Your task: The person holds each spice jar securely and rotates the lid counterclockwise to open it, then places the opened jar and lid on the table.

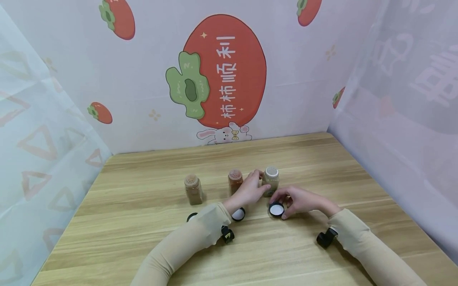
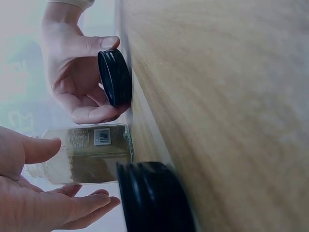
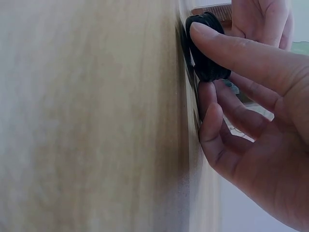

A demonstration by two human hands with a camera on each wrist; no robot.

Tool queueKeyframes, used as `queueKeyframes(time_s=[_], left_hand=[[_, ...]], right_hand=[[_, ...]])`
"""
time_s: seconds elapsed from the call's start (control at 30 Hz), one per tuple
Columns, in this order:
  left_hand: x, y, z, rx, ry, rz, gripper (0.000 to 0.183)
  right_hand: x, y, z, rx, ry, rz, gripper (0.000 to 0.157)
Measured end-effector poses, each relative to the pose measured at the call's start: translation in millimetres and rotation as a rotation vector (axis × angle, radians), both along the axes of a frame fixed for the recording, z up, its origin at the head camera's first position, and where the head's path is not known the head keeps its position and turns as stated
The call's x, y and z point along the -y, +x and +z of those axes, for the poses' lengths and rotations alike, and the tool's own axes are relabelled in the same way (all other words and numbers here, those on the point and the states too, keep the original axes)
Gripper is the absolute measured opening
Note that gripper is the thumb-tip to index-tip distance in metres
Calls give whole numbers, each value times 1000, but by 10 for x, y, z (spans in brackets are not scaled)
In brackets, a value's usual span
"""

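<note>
My left hand (image 1: 249,191) is around a glass spice jar (image 1: 272,183) with a white perforated top and greenish-brown powder inside. In the left wrist view its thumb overlaps the upright jar (image 2: 99,154), while the fairly straight fingers lie along the other side with a gap to the glass. My right hand (image 1: 300,200) pinches a black screw cap (image 1: 276,209) by its rim between thumb and fingers, white lining facing up, low at the tabletop in front of the jar. The right wrist view shows the thumb on the cap's edge (image 3: 207,48).
Left of that jar stand a shaker jar of reddish powder (image 1: 235,179), partly behind my left hand, and one of brown powder (image 1: 193,190). Two more black caps lie before them, one lining-up (image 1: 238,214), one mostly hidden by my left sleeve (image 1: 200,228). Printed cloth (image 1: 143,79) surrounds the wooden table (image 1: 286,254).
</note>
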State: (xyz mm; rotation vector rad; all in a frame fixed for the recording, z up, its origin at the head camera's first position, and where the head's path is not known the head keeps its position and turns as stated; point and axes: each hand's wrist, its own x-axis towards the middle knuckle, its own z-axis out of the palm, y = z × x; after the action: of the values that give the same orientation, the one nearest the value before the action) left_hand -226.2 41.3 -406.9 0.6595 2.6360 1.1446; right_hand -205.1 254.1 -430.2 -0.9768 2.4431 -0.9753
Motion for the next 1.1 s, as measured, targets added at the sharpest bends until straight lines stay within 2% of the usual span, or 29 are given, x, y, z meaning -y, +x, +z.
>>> queueKeyframes(time_s=[0.27,0.67,1.1], left_hand=[[4,-5,-4,13,3,5,47],[21,-30,-37,20,14,3,48],[36,1,-15,10,18,2,53]], right_hand=[[23,-6,-8,-17,38,-9,49],[43,-13,-3,3,29,-15,51],[43,4,57,20,10,-18,48]])
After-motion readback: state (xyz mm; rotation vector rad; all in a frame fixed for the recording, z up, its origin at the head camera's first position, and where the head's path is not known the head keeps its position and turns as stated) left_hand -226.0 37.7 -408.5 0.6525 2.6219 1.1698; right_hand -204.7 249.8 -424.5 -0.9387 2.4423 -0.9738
